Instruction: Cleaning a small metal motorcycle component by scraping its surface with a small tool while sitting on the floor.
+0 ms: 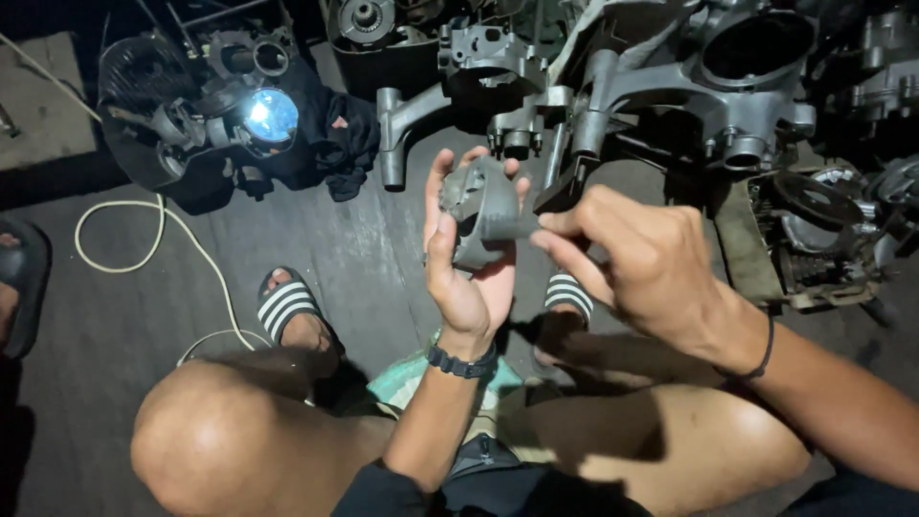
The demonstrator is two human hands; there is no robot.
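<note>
At centre frame, above a crouching person's bare knees, two hands meet over one small grey metal part (483, 215). Left hand (466, 258) cradles the rounded, ring-like casting from below and behind, fingers curled up around its far edge and thumb along its near side: a closed grip on the part. Right hand (637, 258) comes in from three o'clock, its thumb and forefinger pinched together on a short stub that juts from the part's right side. That stub's long axis runs roughly from nine to three o'clock, pointing straight into the right fingertips; the right hand is the one touching it, while the left carries the weight.

Count: one part in hand, two hands, one dark wristband (461, 363) on the left wrist and one thin dark cord (763, 352) on the right. Two striped sandals (287, 306) stand on the dark floor (115, 325), at seven and five o'clock from the part.

At twelve o'clock lies a heap of grey engine casings (670, 96), too tangled to count. At ten o'clock one lamp (271, 114) glows bluish-white among more dark parts. One pale cord (158, 239) loops over the floor at nine o'clock.
</note>
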